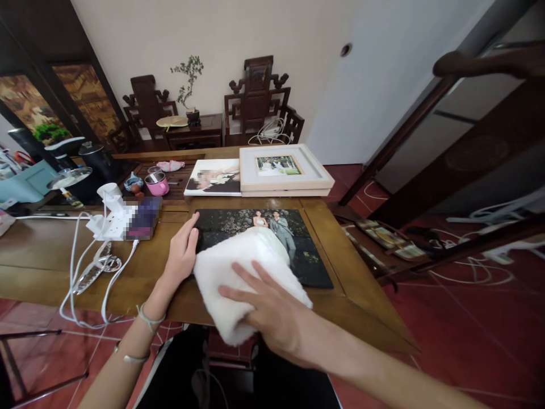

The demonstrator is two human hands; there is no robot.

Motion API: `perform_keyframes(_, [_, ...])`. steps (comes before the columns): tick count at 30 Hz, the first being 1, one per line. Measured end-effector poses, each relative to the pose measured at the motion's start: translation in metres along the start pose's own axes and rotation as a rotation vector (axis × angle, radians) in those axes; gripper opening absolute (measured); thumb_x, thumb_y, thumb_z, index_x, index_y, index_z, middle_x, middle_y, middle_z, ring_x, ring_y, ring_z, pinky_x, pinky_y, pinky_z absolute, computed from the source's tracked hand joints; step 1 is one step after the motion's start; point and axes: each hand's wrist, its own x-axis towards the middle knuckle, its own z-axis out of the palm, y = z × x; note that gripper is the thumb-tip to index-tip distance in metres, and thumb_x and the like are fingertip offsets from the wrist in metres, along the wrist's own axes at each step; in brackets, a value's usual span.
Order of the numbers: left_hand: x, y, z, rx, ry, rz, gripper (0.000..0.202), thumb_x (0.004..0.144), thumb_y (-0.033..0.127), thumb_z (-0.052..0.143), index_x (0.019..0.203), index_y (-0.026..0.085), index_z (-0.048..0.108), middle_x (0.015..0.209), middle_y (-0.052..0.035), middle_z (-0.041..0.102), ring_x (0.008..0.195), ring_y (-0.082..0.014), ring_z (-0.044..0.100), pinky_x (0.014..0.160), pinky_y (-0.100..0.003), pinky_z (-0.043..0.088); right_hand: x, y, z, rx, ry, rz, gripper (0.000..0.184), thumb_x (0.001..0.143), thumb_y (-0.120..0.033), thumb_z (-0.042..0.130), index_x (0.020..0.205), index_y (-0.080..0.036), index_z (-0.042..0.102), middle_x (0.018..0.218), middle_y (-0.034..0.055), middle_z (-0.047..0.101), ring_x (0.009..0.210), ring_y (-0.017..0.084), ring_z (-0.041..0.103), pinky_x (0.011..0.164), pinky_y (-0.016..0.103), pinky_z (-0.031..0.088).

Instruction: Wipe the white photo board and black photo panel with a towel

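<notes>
A big dark photo [279, 227] lies flat on the wood table [361, 284], face up, right in front of the person. I use it as the middle of my clock, with twelve toward the wall. The photo shows two people, one in white and one in a gray suit.

The left hand [182, 250] is at nine o'clock, touching the photo's side edge. Its fingers are pressed together, and the thumb sits just below them. A thin band [150, 319] goes around that wrist, and a shiny bangle [131, 357] is farther up the arm.

The right hand [266, 312] is at six o'clock, on top of a fluffy white cloth [221, 255]. The fingers I see are spread out over it. I cannot tell if the others pinch a fold underneath. The cloth covers the part of the photo from six to nine, and some of it hangs past the near edge.

At twelve to one, a white frame [313, 165] lies with a small photo inside. At eleven, just beside the frame, is a pale picture [230, 166], partly blurred. At ten, farther off, is a pink cup [158, 186]. Between nine and ten are white plugs [113, 221], and near eight is a clear clip [96, 267], with white cords [70, 272] looping around it. By the wall, a chair [258, 96] stands at twelve and a little tree [187, 76] at eleven.
</notes>
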Motion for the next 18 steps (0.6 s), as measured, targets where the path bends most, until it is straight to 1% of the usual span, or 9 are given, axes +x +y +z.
perform_keyframes(2, [0.0,0.001,0.001,0.069,-0.062,0.035,0.048,0.096,0.039,0.037,0.135,0.013,0.049,0.142,-0.0112,0.05,0.132,-0.0223,0.046,0.113,-0.039,0.034,-0.022,0.006,-0.005,0.011,0.042,0.055,0.054,0.063,0.006,0.04,0.095,-0.024,0.071,0.148,-0.0039,0.041,0.143,0.032,0.009,0.113,0.064,0.012])
perform_keyframes(4, [0.0,0.002,0.003,0.108,-0.138,0.063,0.049,0.094,0.037,0.043,0.135,0.012,0.049,0.142,-0.0128,0.049,0.132,-0.024,0.045,0.113,-0.042,0.034,-0.034,0.019,-0.013,0.007,0.051,0.143,0.062,0.057,0.008,0.036,0.096,-0.025,0.072,0.148,-0.0038,0.042,0.143,0.029,0.012,0.114,0.061,0.015])
perform_keyframes(6, [0.0,0.001,0.004,0.12,-0.196,0.074,0.047,0.093,0.036,0.044,0.133,0.012,0.052,0.139,-0.0125,0.051,0.133,-0.0246,0.045,0.113,-0.043,0.035,-0.034,0.037,-0.023,-0.01,0.055,0.234,0.066,0.057,0.009,0.035,0.102,-0.024,0.071,0.147,-0.0018,0.043,0.143,0.03,0.016,0.113,0.062,0.019])
perform_keyframes(7, [0.001,0.0,0.004,0.119,-0.214,0.077,0.045,0.093,0.035,0.043,0.131,0.013,0.054,0.138,-0.0122,0.053,0.133,-0.0246,0.044,0.113,-0.044,0.035,-0.028,0.047,-0.028,-0.019,0.067,0.282,0.067,0.058,0.008,0.035,0.107,-0.023,0.07,0.146,0.0004,0.044,0.142,0.031,0.017,0.112,0.062,0.02])
perform_keyframes(10, [0.001,-0.001,0.005,0.113,-0.237,0.081,0.042,0.093,0.033,0.043,0.126,0.012,0.059,0.135,-0.0129,0.055,0.133,-0.0247,0.044,0.112,-0.044,0.035,0.009,0.074,-0.038,-0.012,0.124,0.414,0.065,0.066,0.006,0.035,0.12,-0.017,0.064,0.14,0.0066,0.052,0.14,0.034,0.024,0.109,0.063,0.024])
perform_keyframes(12, [0.001,-0.001,0.005,0.118,-0.235,0.084,0.042,0.092,0.032,0.044,0.125,0.011,0.06,0.135,-0.0137,0.055,0.133,-0.0252,0.044,0.112,-0.044,0.036,0.046,0.083,-0.042,0.024,0.181,0.44,0.066,0.069,0.004,0.035,0.125,-0.019,0.061,0.134,0.0054,0.058,0.137,0.034,0.032,0.108,0.062,0.027])
perform_keyframes(14, [0.002,-0.001,0.005,0.129,-0.226,0.09,0.04,0.091,0.03,0.046,0.123,0.01,0.061,0.133,-0.0137,0.057,0.131,-0.0258,0.047,0.111,-0.044,0.037,0.087,0.084,-0.043,0.049,0.213,0.389,0.064,0.072,0.003,0.036,0.124,-0.024,0.062,0.131,0.0018,0.06,0.132,0.031,0.042,0.108,0.057,0.03])
perform_keyframes(16, [0.002,-0.001,0.004,0.139,-0.223,0.098,0.038,0.091,0.027,0.046,0.121,0.011,0.062,0.13,-0.013,0.061,0.126,-0.0258,0.052,0.109,-0.044,0.04,0.122,0.08,-0.042,0.058,0.216,0.346,0.061,0.074,0.0,0.039,0.122,-0.027,0.064,0.127,0.0016,0.063,0.127,0.032,0.047,0.105,0.058,0.031])
perform_keyframes(18, [0.002,-0.001,0.004,0.142,-0.229,0.105,0.036,0.091,0.025,0.046,0.119,0.012,0.063,0.127,-0.0121,0.063,0.121,-0.0252,0.057,0.106,-0.043,0.043,0.145,0.075,-0.04,0.061,0.217,0.322,0.058,0.075,-0.001,0.041,0.119,-0.028,0.066,0.123,0.0033,0.066,0.124,0.034,0.049,0.103,0.061,0.031])
